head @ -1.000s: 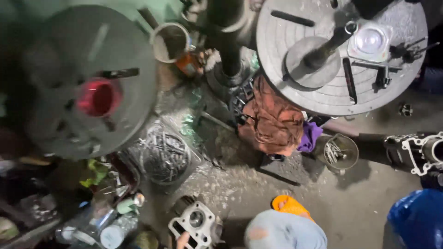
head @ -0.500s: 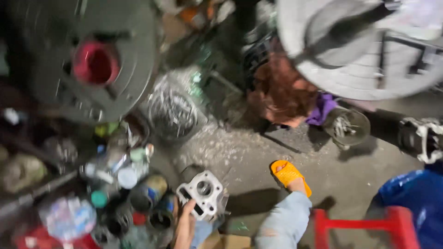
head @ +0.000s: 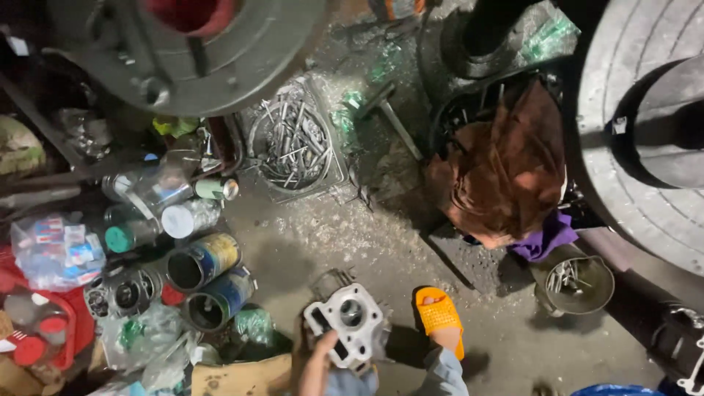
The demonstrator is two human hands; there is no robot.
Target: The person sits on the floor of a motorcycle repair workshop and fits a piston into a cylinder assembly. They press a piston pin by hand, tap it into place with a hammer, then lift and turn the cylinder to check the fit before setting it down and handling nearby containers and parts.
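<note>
One hand [head: 317, 361] grips the finned silver metal engine cylinder [head: 345, 323]; an orange perforated slipper [head: 438, 314] sits just right of it.

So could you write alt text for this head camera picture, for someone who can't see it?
Seen from above, one hand grips a silver finned engine cylinder over a dusty workshop floor, beside a foot in an orange sandal. Open tin cans and plastic bags lie to the left, a round tray of metal rods ahead, a rust-brown rag to the right.
</note>
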